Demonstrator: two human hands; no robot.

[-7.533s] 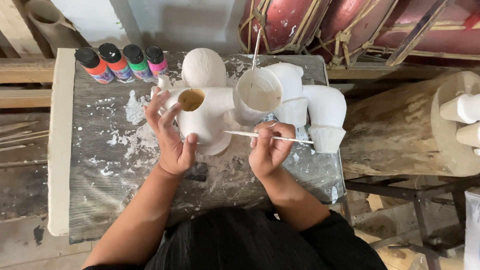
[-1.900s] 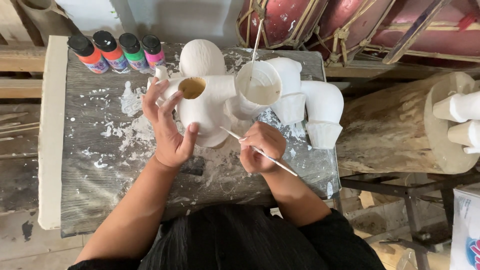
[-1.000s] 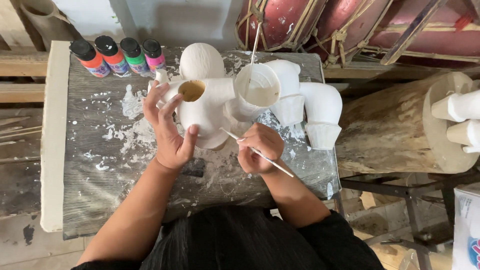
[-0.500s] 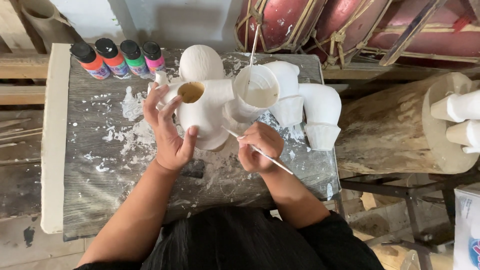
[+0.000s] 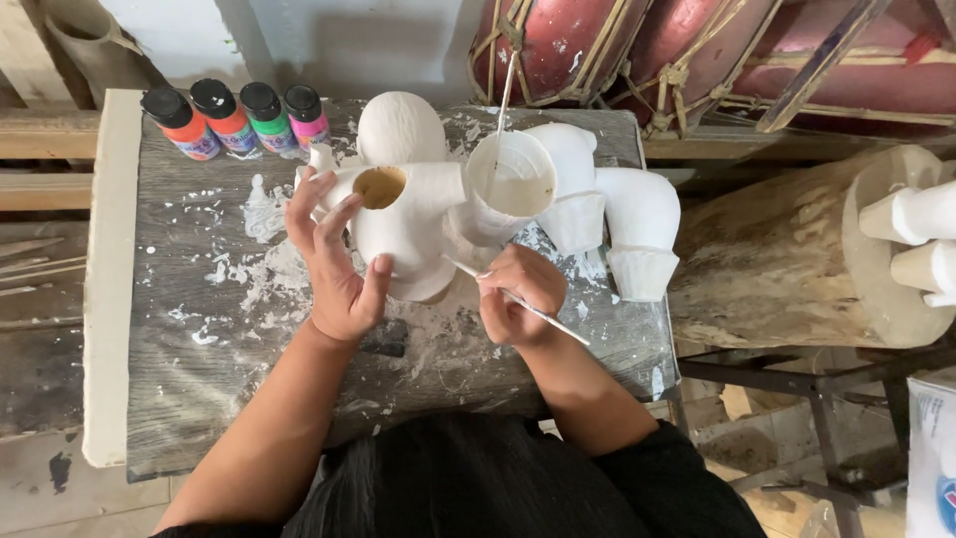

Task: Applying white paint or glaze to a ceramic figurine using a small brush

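Note:
My left hand is wrapped around a white hollow figure body that stands on the paint-spattered table; a round opening shows at its top. My right hand holds a thin white brush, its tip touching the lower right side of the figure. Just behind my right hand stands a white cup of white paint with a stick in it.
Several small paint bottles line the table's back left corner. Other white figure parts sit at the back right, a rounded one behind the body. A wooden log and red drums lie to the right and behind.
Seven seconds ago the brush lay level, away from the figure; now it is tilted with its tip on the figure's lower side. In the last second both hands barely moved.

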